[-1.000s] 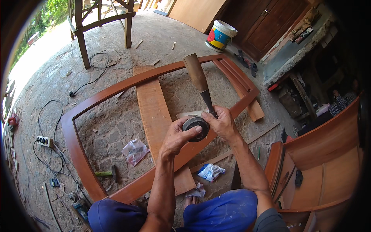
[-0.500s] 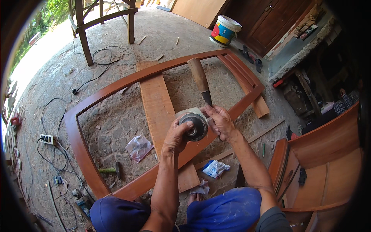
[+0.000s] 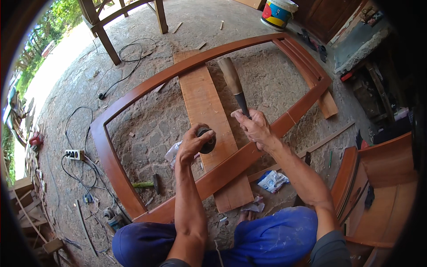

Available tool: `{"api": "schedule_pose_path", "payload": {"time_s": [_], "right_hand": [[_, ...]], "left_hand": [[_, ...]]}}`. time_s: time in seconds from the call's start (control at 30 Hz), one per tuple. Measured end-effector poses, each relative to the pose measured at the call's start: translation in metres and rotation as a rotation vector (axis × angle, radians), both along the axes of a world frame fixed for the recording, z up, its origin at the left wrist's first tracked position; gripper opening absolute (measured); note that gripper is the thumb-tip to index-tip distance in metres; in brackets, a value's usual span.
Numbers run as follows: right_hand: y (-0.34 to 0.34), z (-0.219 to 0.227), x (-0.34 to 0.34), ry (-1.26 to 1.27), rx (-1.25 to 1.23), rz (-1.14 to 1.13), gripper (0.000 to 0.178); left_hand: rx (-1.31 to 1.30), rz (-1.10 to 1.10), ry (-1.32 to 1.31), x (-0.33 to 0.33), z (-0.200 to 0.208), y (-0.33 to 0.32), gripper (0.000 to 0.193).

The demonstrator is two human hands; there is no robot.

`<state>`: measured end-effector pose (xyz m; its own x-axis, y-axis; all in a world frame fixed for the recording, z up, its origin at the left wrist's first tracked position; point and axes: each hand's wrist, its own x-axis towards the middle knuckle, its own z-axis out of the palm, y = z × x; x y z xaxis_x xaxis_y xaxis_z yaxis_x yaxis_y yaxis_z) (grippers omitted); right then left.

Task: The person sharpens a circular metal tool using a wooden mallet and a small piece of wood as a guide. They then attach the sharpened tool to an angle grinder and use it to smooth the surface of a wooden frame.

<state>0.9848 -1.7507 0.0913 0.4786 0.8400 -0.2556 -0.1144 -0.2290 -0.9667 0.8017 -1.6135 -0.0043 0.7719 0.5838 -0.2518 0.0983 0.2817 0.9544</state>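
My left hand (image 3: 189, 144) is closed around a round black disc (image 3: 207, 141) with a hub at its centre, the thumb lying across its face. A chisel (image 3: 231, 80) stands nearly upright in my right hand (image 3: 257, 129), its wooden handle pointing up and away. The fingers of that hand wrap the dark metal part, so most of the blade is hidden. There is a gap between chisel and disc. Below both hands, a reddish-brown wooden frame (image 3: 111, 164) lies over a loose plank (image 3: 204, 98) on the rough floor.
A hammer (image 3: 156, 183) and a crumpled blue-and-white packet (image 3: 272, 181) lie near my knees. Left are a power strip (image 3: 74, 155) with trailing cables and a power tool (image 3: 114, 219). A paint bucket (image 3: 278, 15) stands at the back; a brown wooden furniture piece (image 3: 387, 213) is at right.
My hands have moved apart: the right hand with the chisel has come away from the disc in my left. The whole view has shifted, putting the frame lower and farther right.
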Motion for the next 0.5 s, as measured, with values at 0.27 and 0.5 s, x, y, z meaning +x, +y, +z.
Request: {"api": "schedule_pose_path", "payload": {"time_s": [0.27, 0.5], "right_hand": [[0.039, -0.055, -0.003, 0.25, 0.201, -0.068, 0.037], [0.067, -0.089, 0.02, 0.357, 0.332, -0.151, 0.061]], "left_hand": [[0.369, 0.139, 0.183, 0.035, -0.043, 0.008, 0.048], [0.996, 0.265, 0.469, 0.038, -0.074, -0.015, 0.034]]}}
